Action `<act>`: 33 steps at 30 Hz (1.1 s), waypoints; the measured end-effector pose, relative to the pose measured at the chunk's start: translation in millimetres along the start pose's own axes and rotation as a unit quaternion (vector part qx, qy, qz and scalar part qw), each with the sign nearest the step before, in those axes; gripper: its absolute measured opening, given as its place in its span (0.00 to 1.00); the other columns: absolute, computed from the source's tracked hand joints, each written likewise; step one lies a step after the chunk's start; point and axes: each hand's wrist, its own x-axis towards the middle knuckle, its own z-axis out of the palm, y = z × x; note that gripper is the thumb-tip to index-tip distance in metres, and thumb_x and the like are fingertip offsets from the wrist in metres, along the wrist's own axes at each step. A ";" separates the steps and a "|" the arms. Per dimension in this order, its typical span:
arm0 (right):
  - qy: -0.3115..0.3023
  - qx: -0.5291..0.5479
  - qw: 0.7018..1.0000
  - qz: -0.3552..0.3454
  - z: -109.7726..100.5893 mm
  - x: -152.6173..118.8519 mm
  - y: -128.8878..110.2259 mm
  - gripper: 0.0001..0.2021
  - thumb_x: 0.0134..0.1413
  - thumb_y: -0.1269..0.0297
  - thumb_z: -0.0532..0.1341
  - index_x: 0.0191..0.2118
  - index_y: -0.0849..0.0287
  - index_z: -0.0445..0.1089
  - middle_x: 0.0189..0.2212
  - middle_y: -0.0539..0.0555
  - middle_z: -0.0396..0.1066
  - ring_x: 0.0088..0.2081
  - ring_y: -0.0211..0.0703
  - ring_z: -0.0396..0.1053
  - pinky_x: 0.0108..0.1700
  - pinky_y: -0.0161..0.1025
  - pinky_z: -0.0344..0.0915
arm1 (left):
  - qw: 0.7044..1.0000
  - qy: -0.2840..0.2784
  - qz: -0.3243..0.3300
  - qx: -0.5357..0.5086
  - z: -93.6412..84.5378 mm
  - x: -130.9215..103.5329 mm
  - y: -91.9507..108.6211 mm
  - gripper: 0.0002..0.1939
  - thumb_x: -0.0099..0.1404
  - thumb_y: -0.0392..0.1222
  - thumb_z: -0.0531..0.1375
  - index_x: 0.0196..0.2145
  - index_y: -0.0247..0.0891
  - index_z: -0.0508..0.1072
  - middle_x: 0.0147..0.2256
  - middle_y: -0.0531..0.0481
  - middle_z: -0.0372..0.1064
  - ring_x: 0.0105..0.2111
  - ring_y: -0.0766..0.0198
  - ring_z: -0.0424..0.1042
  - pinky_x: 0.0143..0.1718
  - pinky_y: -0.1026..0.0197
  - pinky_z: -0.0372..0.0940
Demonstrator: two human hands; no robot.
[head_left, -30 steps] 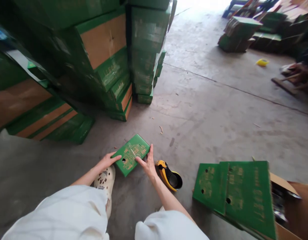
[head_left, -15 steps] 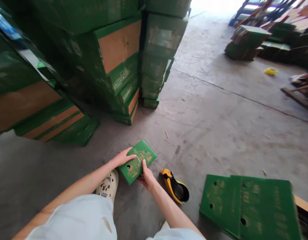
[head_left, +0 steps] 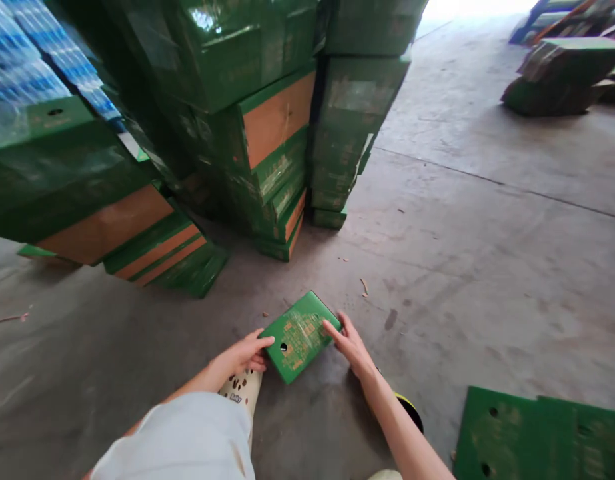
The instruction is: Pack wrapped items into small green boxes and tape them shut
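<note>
A green cardboard box with gold print and a dark round hole is held above the concrete floor, tilted. My left hand grips its left corner, thumb on the top face and the other fingers at the side. On the opposite end, my right hand holds the right corner, with the thumb on top. A yellow and black tape dispenser lies on the floor, mostly hidden behind my right forearm.
Tall stacks of green boxes stand ahead and to the left. Flat green cardboard lies at the lower right. More green boxes sit at the far right. A cream clog shows beside my left hand.
The camera view has turned left. My right hand has moved from the box's near edge to its right end, and my left hand now sits at the left corner.
</note>
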 end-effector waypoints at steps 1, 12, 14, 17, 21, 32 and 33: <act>-0.020 0.002 1.000 0.018 -3.6 0.0 -4.2 0.45 0.47 0.35 0.68 0.67 0.54 0.65 0.62 0.61 0.71 0.60 0.62 0.71 0.55 0.54 0.75 | 1.000 -0.017 0.003 -0.024 3.0 -2.7 -0.6 0.59 0.54 0.62 0.73 0.74 0.40 0.51 0.52 0.37 0.76 0.39 0.55 0.80 0.42 0.54 0.74; -0.102 0.035 0.970 -0.218 -0.6 -48.7 -141.8 0.39 0.56 0.44 0.69 0.70 0.50 0.63 0.58 0.55 0.76 0.55 0.55 0.77 0.62 0.52 0.73 | 0.961 0.099 0.235 -0.105 -41.9 -121.5 61.7 0.51 0.55 0.62 0.72 0.70 0.41 0.61 0.54 0.38 0.74 0.47 0.51 0.79 0.40 0.57 0.75; -0.126 0.025 0.948 -0.292 11.0 -67.9 -208.0 0.39 0.60 0.47 0.69 0.72 0.49 0.59 0.61 0.55 0.74 0.55 0.53 0.77 0.61 0.49 0.74 | 0.927 0.182 0.324 -0.050 -72.7 -177.9 89.1 0.46 0.59 0.64 0.70 0.67 0.40 0.65 0.51 0.40 0.76 0.43 0.53 0.79 0.36 0.58 0.76; -0.169 0.033 0.886 -0.431 43.6 -107.5 -312.5 0.40 0.64 0.51 0.67 0.76 0.47 0.51 0.64 0.55 0.69 0.53 0.49 0.78 0.58 0.47 0.77 | 0.830 0.325 0.453 -0.013 -130.4 -272.3 126.9 0.42 0.60 0.64 0.69 0.65 0.44 0.68 0.46 0.45 0.79 0.36 0.56 0.80 0.31 0.58 0.78; -0.141 0.030 0.779 -0.610 103.7 -155.2 -440.0 0.42 0.66 0.51 0.66 0.78 0.44 0.45 0.72 0.51 0.57 0.67 0.55 0.65 0.66 0.51 0.69 | 0.646 0.534 0.545 0.015 -211.9 -378.8 171.6 0.36 0.58 0.63 0.71 0.62 0.56 0.72 0.31 0.57 0.76 0.23 0.64 0.76 0.22 0.62 0.75; -0.045 -0.115 0.735 -0.667 249.3 -100.0 -573.8 0.45 0.68 0.41 0.58 0.79 0.47 0.33 0.76 0.56 0.49 0.73 0.67 0.51 0.72 0.70 0.49 | 0.662 0.437 0.587 -0.160 -322.1 -397.4 247.1 0.17 0.68 0.58 0.64 0.43 0.43 0.77 0.49 0.47 0.78 0.47 0.54 0.78 0.43 0.50 0.78; -0.047 -0.118 0.753 -0.646 254.6 -85.7 -574.0 0.47 0.67 0.40 0.58 0.79 0.48 0.33 0.75 0.57 0.51 0.73 0.67 0.52 0.72 0.70 0.49 | 0.668 0.434 0.583 -0.157 -323.7 -389.9 252.1 0.18 0.69 0.59 0.62 0.43 0.41 0.76 0.50 0.46 0.77 0.49 0.54 0.78 0.46 0.50 0.77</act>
